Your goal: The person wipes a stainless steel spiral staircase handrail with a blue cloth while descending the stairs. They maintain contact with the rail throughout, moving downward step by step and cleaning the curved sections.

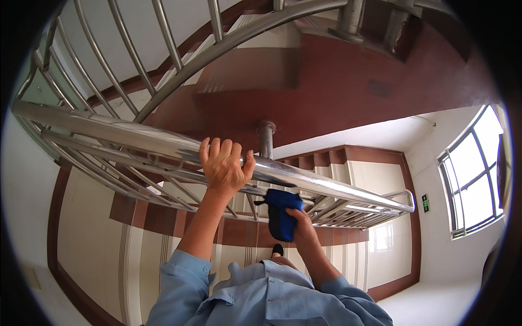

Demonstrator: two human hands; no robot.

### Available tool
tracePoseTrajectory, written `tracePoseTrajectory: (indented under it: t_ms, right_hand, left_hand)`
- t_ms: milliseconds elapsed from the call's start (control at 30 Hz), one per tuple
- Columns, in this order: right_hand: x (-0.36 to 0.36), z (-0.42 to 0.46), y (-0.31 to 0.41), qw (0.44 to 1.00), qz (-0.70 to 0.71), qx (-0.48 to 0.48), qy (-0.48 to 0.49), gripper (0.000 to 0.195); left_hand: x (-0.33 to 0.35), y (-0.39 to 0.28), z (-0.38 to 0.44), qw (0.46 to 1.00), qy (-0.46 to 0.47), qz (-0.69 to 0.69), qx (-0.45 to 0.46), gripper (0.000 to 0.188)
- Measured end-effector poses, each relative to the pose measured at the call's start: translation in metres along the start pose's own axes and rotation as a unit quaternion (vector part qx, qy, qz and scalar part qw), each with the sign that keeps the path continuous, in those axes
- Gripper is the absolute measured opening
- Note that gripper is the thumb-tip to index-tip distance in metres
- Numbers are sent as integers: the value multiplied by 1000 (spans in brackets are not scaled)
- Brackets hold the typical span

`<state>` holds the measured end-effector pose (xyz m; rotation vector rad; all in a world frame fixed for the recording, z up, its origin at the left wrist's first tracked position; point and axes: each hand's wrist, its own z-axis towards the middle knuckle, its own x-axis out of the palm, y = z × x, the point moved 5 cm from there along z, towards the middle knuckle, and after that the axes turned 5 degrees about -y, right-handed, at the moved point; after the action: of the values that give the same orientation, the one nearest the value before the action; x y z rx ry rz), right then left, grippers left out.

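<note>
My left hand (226, 165) rests over the top of a thick, polished metal handrail (314, 180), its fingers curled across the far side. Lower and to the right, my right hand (300, 222) grips a blue and black cloth (284, 212). The cloth lies against the thinner rails just below the handrail. Part of the right hand's fingers is hidden behind the cloth.
Tiled stairs (151, 248) with dark red edging run beneath me, and a shoe (277, 250) shows on them. Metal balusters (122, 53) curve at the upper left. A dark red slanted surface (346, 89) lies beyond the handrail. A barred window (473, 175) is at the right.
</note>
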<state>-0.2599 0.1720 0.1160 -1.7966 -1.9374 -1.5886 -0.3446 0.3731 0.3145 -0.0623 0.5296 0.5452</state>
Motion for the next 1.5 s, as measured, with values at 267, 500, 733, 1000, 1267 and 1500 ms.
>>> tracePoseTrajectory:
  t_ms: [267, 500, 733, 1000, 1267, 1500]
  right_hand:
    - [21, -47, 121, 922, -159, -353, -2, 48]
    - [74, 17, 112, 532, -668, -519, 31, 77]
    - [43, 73, 148, 616, -696, -363, -69, 74]
    - [18, 8, 72, 550, -583, -573, -173, 83]
    - [-34, 28, 100, 592, -569, -542, -179, 61]
    - [-164, 81, 106, 642, -394, -430, -498, 64]
  left_hand:
    - [1, 1, -3, 1000, -26, 2, -4, 32]
    - [0, -2, 3, 1000, -5, 11, 2, 33]
    - [0, -2, 0, 1000, 18, 24, 3, 29]
    - [8, -41, 11, 994, 90, -25, 49, 19]
    - [35, -83, -5, 988, 130, -44, 70, 31]
    - [35, -95, 0, 992, 95, -52, 71, 28]
